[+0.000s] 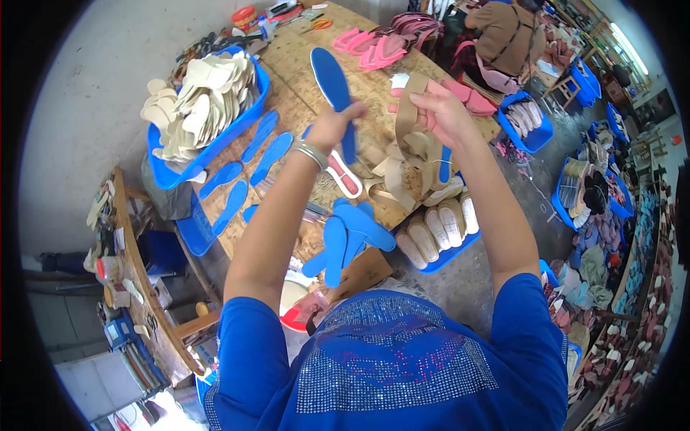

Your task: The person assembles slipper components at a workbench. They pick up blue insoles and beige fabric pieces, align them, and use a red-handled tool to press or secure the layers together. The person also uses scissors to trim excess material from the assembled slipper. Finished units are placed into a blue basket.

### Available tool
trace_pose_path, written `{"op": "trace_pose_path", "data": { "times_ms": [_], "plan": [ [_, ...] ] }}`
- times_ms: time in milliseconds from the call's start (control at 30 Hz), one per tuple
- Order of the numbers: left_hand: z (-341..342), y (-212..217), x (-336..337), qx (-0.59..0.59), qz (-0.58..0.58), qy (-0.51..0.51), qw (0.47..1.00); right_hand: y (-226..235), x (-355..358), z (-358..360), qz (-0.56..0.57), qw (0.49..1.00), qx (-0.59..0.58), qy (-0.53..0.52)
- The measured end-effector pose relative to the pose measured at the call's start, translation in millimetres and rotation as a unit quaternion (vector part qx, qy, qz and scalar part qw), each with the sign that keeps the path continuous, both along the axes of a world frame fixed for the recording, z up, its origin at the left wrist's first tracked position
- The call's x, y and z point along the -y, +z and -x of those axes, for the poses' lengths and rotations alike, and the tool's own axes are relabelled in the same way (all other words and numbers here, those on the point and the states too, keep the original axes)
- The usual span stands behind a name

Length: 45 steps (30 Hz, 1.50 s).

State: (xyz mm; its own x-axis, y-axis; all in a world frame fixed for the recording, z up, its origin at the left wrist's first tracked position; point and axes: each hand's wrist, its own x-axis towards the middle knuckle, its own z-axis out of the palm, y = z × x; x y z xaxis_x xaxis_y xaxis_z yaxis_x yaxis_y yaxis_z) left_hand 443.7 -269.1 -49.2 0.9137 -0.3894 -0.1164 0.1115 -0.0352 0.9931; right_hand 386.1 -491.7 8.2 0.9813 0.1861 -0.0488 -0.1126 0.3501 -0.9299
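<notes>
My left hand [333, 128] is closed around a blue insole [330, 75] with a pale edge, held upright above the wooden table [298, 61]. A tan paper-like strip [407, 115] is pinched in my right hand [447, 113], its lower part hanging down to a crumpled heap on the table. Below my left hand lies a white-rimmed sole [346, 178] with a reddish middle. Several blue insoles [272, 158] rest on the table left of my left forearm. More blue insoles [345, 237] lie in an overlapping pile at the near edge.
A blue crate [260, 82] heaped with cream insole shapes stands at the left. Near the table's right edge, a blue bin [449, 258] holds beige soles. Pink pieces [381, 50] lie at the far side. Beyond sits a person in brown [507, 39], near more blue bins [528, 136].
</notes>
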Motion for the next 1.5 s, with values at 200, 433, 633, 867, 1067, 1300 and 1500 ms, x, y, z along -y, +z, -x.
{"op": "trace_pose_path", "data": {
  "times_ms": [200, 433, 633, 867, 1067, 1300, 1500],
  "plan": [
    [47.4, 16.6, 10.2, -0.073, 0.05, -0.136, 0.987, 9.2, -27.5, -22.9, -0.052, 0.998, 0.028, -0.035],
    [57.3, -13.1, 2.6, -0.004, -0.029, -0.106, 0.994, 17.9, -15.7, -47.1, -0.091, 0.985, 0.11, -0.101],
    [48.2, 17.7, 0.4, -0.184, 0.199, -0.059, 0.961, -34.1, 2.0, -39.2, -0.11, 0.993, 0.044, -0.014],
    [32.9, 13.6, -1.4, -0.171, 0.217, -0.02, 0.961, -74.2, -23.3, 19.7, 0.213, 0.959, -0.004, 0.189],
    [31.3, 27.6, 7.8, -0.174, 0.233, -0.002, 0.957, -105.4, -3.0, 18.1, 0.096, 0.986, -0.049, 0.125],
    [22.1, 52.6, -5.0, -0.125, 0.243, 0.015, 0.962, -102.1, 6.0, 8.8, 0.054, 0.998, -0.019, -0.019],
    [8.6, 91.2, -35.4, -0.076, 0.299, 0.029, 0.951, -157.8, 82.3, -15.2, 0.321, 0.925, -0.068, -0.189]
  ]
}}
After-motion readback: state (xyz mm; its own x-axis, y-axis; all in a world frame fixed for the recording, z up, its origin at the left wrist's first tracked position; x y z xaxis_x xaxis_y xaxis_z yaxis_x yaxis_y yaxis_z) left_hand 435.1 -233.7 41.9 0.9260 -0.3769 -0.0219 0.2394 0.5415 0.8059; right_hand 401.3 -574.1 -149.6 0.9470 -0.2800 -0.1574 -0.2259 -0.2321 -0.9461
